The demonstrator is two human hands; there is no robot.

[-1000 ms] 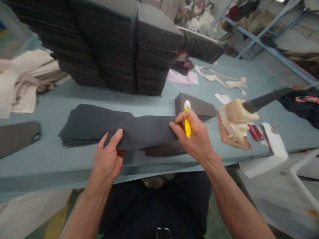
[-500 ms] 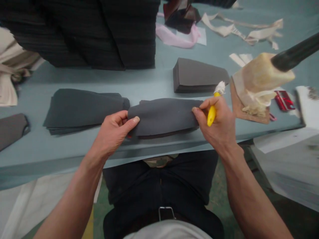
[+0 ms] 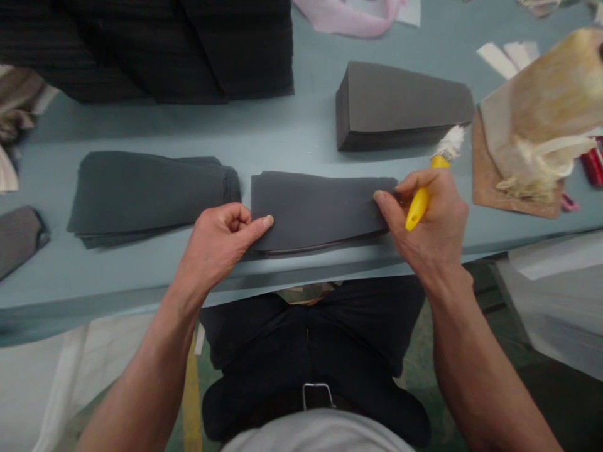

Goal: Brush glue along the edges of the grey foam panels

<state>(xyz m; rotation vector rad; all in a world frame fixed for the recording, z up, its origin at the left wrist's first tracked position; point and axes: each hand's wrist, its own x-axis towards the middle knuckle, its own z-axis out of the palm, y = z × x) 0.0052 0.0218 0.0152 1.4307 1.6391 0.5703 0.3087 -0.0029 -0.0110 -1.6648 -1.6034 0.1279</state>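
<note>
A dark grey tapered panel (image 3: 320,204) lies nearly flat on similar pieces in front of me, near the table's front edge. At its left end, my left hand (image 3: 219,242) is closed, the thumb pressing on top and the fingers curled beside it. My right hand (image 3: 431,220) pinches the narrower right end. Tucked in that same hand is a brush (image 3: 419,207) with a yellow handle, its white-coated bristles pointing up and away from me. To the left, close to my left hand, rests a loose pile of dark greenish-grey pieces (image 3: 146,194).
Behind the panel stands a neat stack of grey pieces (image 3: 405,100). A cut-open yellowish plastic container (image 3: 541,94) sits on a brown board (image 3: 487,182) at the right. Tall black stacks (image 3: 188,50) rise at the back left. Pink fabric (image 3: 348,16) lies at the back.
The grey panel, bowed and lifted before, now lies flatter and more squarely over the pieces below. Both hands still hold its ends. My view has moved closer to the table.
</note>
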